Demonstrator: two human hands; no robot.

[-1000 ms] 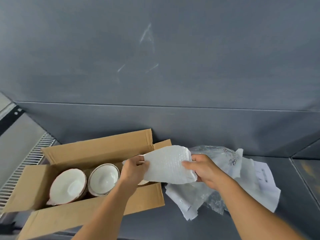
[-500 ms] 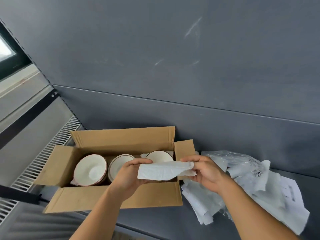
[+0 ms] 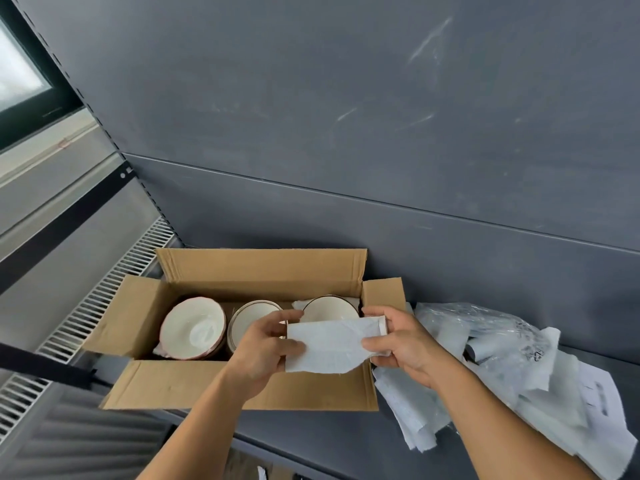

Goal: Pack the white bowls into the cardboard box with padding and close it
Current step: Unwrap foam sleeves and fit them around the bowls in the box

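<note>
White foam padding point(image 3: 329, 348), folded flat, is stretched between our hands above the near flap of the cardboard box point(image 3: 242, 389). Our left hand point(image 3: 266, 348) pinches its left edge under the thumb, and our right hand point(image 3: 401, 341) grips the right end with curled fingers. Spare wrapping point(image 3: 502, 358) lies beside our right wrist.

Further in, the left bowl point(image 3: 192, 329), middle bowl point(image 3: 249, 320) and right bowl point(image 3: 329, 308) stand tilted in a row inside the box. We judge the pad belongs between the middle and right bowls. We should keep it folded, feed it in edge first, and seat it so the rims cannot touch.
</note>
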